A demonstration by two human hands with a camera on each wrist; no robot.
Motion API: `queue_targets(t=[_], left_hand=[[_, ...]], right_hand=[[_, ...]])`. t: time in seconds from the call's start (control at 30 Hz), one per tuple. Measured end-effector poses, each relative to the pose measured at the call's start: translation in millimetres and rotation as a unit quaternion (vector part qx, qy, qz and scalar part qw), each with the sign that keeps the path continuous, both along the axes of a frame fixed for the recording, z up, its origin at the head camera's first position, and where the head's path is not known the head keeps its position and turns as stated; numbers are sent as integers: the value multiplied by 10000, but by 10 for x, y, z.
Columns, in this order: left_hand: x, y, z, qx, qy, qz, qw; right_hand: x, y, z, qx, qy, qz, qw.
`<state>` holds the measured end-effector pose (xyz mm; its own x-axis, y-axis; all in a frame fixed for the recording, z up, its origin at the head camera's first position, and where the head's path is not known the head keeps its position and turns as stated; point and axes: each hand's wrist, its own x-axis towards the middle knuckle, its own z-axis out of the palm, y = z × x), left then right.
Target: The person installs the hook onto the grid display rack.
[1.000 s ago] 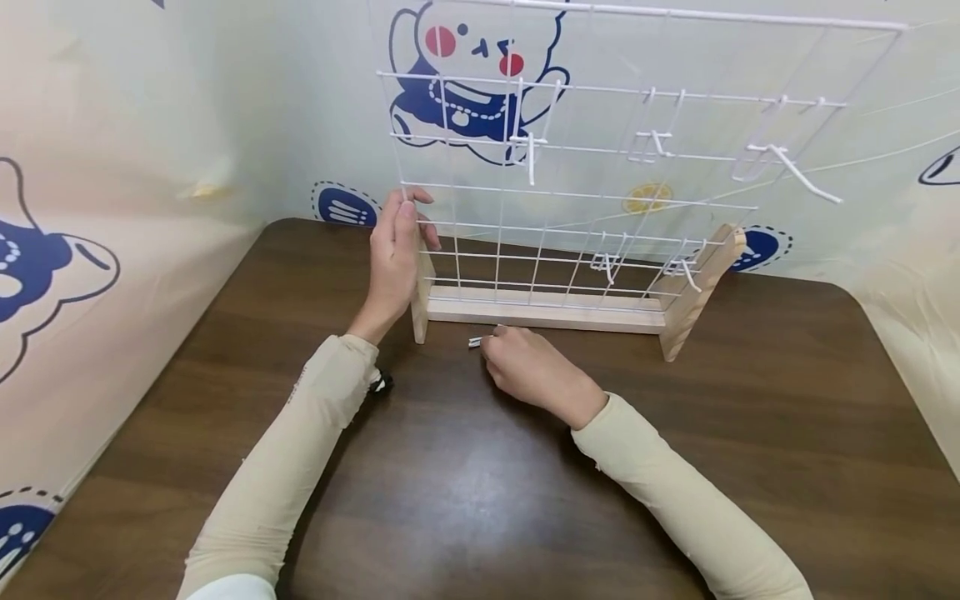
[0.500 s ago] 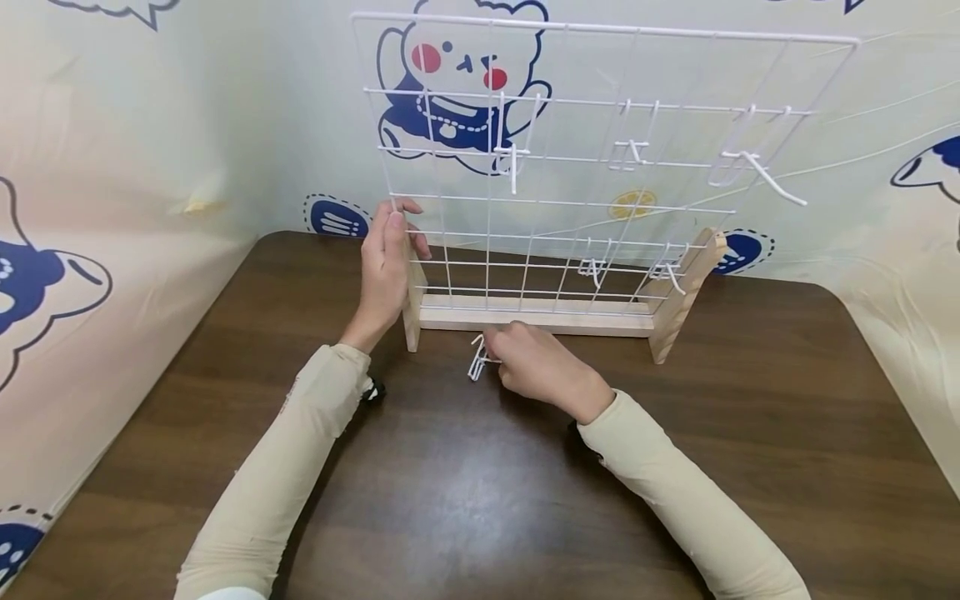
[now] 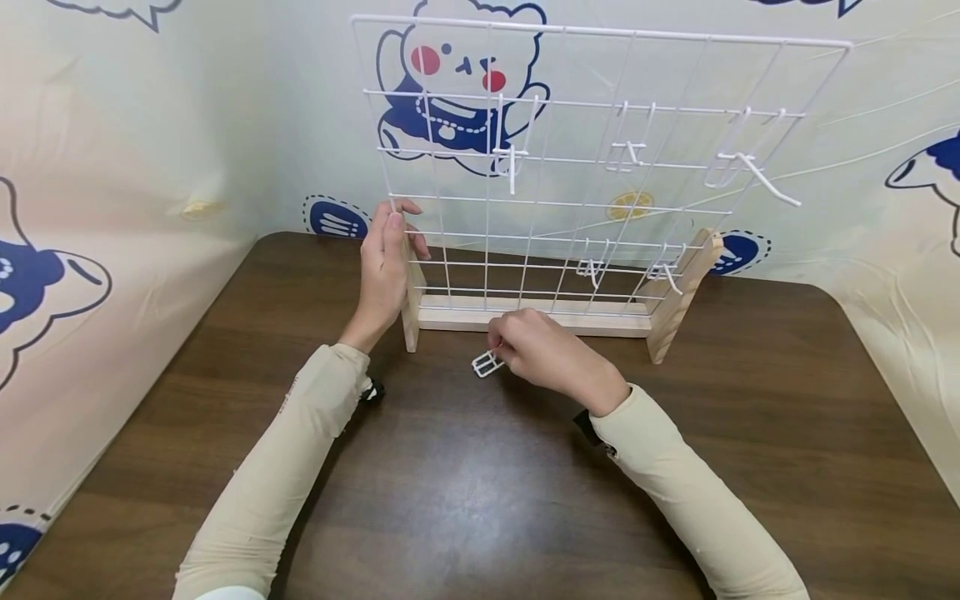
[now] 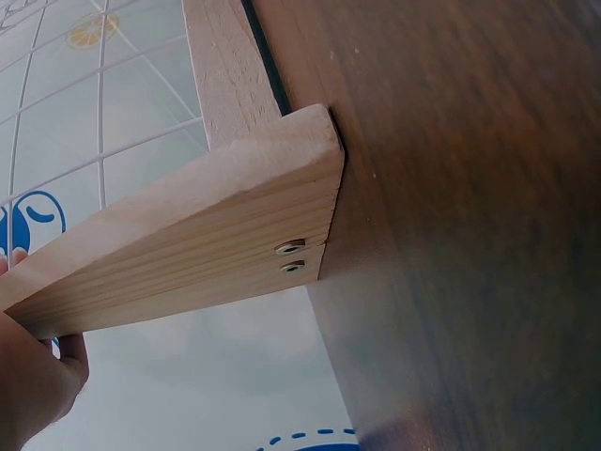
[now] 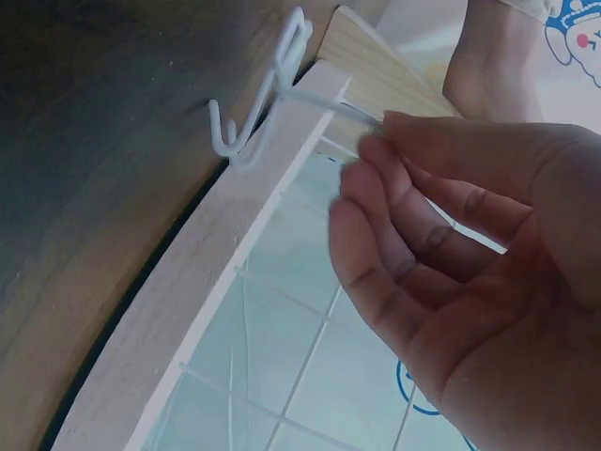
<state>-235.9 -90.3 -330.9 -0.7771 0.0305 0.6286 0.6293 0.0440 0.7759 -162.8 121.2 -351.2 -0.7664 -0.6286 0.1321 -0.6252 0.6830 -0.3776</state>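
Our right hand [image 3: 551,354] pinches a small white wire hook [image 3: 487,363] by its stem, thumb and fingertips [image 5: 376,155] closed on it, holding it just above the table [image 3: 465,492] and just in front of the wooden base [image 3: 532,315] of the grid stand. In the right wrist view the hook [image 5: 258,108] shows its curled end pointing away from the palm, a grip that seems to keep the clip end free.

Our left hand [image 3: 384,271] wraps around the left edge of the white wire grid [image 3: 570,158], fingers curled over the outer wire just above the base's left wooden foot [image 4: 188,244]; we judge this steadies the upright panel, which stands only in its slot in the base.

Higher on the grid, several matching hooks already hang: one [image 3: 512,162] left of centre, one [image 3: 628,152] near the middle, a long one [image 3: 753,171] at the right, and two lower down [image 3: 591,268], close above the base. Behind the grid, a cartoon bear backdrop [image 3: 457,83] covers the wall.
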Motion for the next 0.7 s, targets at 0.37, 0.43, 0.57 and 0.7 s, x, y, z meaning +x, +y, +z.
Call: queue_targets(t=[0.37, 0.43, 0.57, 0.7], left_hand=[[-71, -14, -65, -4, 2, -49, 10000], [-128, -27, -122, 7, -14, -42, 10000], [-217, -49, -210, 48, -26, -15, 10000], [-239, -60, -236, 101, 8, -25, 9999]], right_hand=[[10, 2, -38, 74, -266, 100, 9996], [19, 0, -28, -1, -373, 60, 9993], [27, -19, -12, -5, -177, -10, 9998], [26, -40, -15, 128, 245, -114, 9996]])
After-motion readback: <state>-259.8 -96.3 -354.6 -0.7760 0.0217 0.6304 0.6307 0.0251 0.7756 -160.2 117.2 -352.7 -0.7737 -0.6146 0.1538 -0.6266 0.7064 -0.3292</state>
